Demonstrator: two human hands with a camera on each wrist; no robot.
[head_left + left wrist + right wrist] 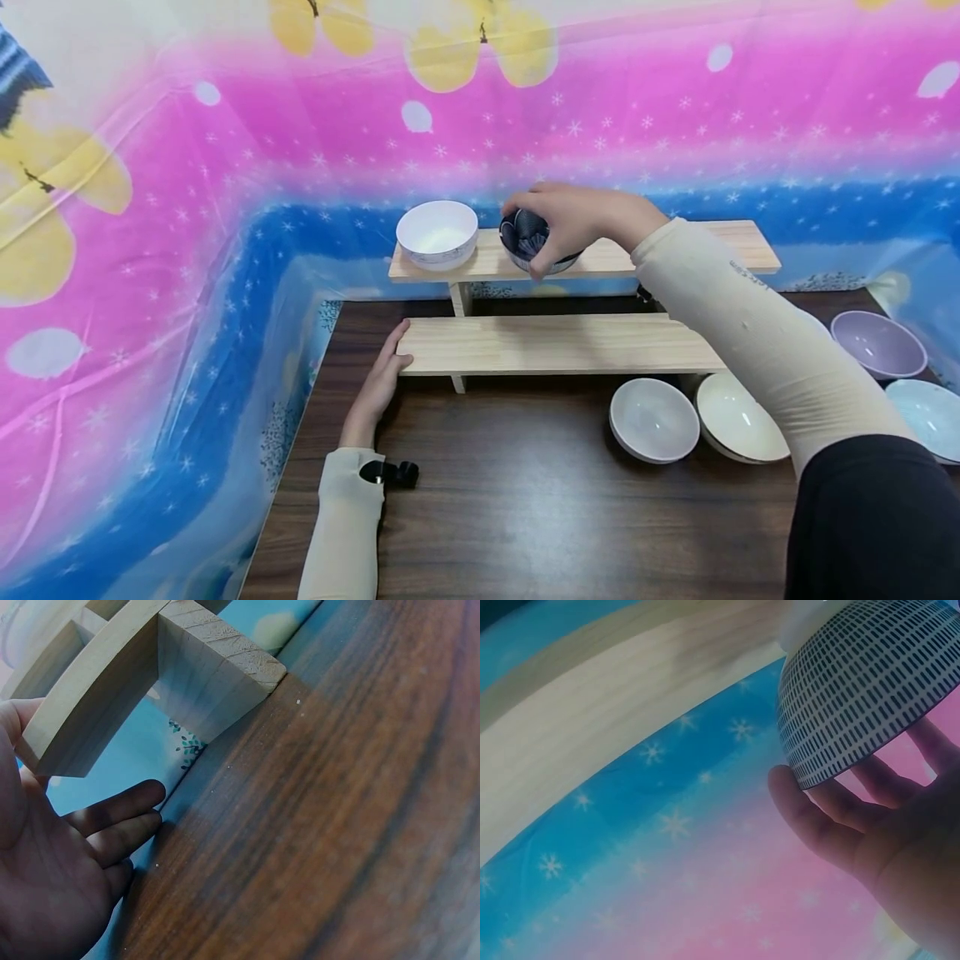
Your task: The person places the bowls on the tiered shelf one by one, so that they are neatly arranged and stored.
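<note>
Where the right hand (581, 218) works, its fingers are curled on the rim of a patterned bowl (525, 237), gripping it from above. Bowl is at the upper board (622, 257) of the wooden shelf, near mid-length, dark inside, dark dashes on white outside; can't tell if its base touches the wood. Left hand (378, 383) pinches the left end of the lower board (540, 346), thumb at the front edge; the lower fingers stick out loosely beneath. White bowl (437, 237) sits left of the patterned one, apart, on the upper board's left end. On the dark table (525, 508), grey-white bowl (654, 421) and cream bowl (738, 417) stand side by side, front right. Purple bowl (879, 344) and pale blue bowl (930, 417) sit farther right. Pink-and-blue cloth (450, 158) hangs behind.
</note>
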